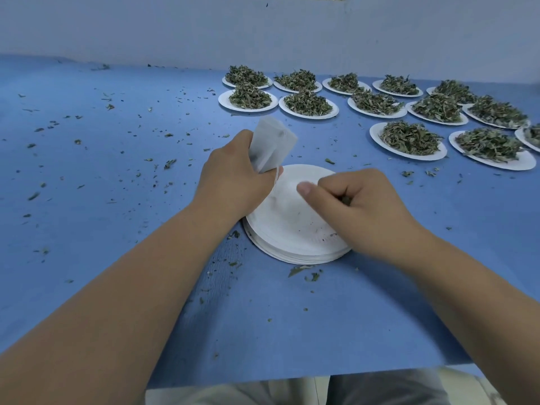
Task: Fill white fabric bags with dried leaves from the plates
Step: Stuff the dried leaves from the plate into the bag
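My left hand (pixel 233 173) grips a white fabric bag (pixel 273 143) that stands up from the fist above the far left rim of a stack of white paper plates (pixel 292 229). A thin drawstring hangs from the bag toward the plates. My right hand (pixel 359 200) hovers over the stack's right side with curled fingers and pinches a small dark bit of dried leaf; the thumb points left. Only crumbs lie on the top plate. Several plates of dried leaves (pixel 409 138) sit at the far right.
The blue table (pixel 117 200) is strewn with loose leaf bits, mostly on the left and around the stack. The near table edge (pixel 292 375) runs just above my lap. A pale wall (pixel 263 33) closes the table's far side.
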Tool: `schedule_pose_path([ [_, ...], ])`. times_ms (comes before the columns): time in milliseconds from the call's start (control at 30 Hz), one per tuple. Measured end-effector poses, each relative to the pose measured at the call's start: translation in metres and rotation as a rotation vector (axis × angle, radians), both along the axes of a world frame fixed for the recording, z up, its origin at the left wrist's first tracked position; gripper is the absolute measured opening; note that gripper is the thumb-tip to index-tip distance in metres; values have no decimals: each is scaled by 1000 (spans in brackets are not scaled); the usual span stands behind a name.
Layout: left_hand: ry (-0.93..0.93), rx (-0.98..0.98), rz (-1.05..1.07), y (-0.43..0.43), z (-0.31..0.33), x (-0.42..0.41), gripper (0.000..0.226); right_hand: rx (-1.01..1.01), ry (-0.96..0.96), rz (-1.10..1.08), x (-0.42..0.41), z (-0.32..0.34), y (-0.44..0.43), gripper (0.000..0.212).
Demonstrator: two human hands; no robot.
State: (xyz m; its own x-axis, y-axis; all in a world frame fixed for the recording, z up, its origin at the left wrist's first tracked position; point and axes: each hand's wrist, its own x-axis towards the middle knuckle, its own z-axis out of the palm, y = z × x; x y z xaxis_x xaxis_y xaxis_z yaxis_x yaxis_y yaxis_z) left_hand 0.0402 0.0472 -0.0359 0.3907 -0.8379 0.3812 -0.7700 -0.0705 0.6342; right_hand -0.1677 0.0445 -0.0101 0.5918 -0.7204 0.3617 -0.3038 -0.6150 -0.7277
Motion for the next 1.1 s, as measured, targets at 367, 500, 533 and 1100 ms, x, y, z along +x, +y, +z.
schedule_pose_path([
  [367, -249, -132, -57, 8, 16, -6, 23, 818, -1010, -252, 51, 72, -41, 42],
  [500, -222, -187, -50, 10, 18, -5, 25, 769, -925, -239, 80, 73, -43, 62],
  [533, -206, -195, -53, 10, 18, -4, 25, 741, -846, -262, 84, 71, -43, 70],
  [1100, 16, -173, -19, 6, 16, -6, 25, 260, -479, -186, 98, 57, -38, 37],
])
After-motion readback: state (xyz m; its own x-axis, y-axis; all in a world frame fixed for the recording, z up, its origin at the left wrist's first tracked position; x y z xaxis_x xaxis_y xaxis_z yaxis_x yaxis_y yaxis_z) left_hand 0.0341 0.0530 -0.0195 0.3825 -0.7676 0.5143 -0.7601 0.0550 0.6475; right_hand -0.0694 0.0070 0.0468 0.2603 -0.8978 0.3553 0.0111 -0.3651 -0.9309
